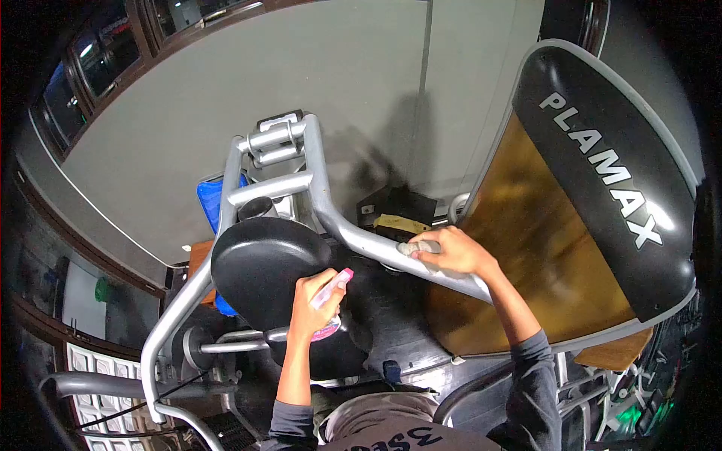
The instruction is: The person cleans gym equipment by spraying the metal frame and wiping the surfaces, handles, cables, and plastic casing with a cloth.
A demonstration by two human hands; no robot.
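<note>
My left hand is wrapped round a spray bottle with a pink nozzle and a clear body. It is in front of the machine's round black pad. Pressed between the fingers of my right hand is a greyish cloth, mostly covered by the fingers. The cloth touches the silver tube, a bent arm of the exercise machine that runs from upper middle down to the right.
A tall panel lettered PLAMAX stands close on the right. A grey wall is behind the machine. Something blue hangs behind the frame. More silver tubes curve at lower left, and windows line the upper left.
</note>
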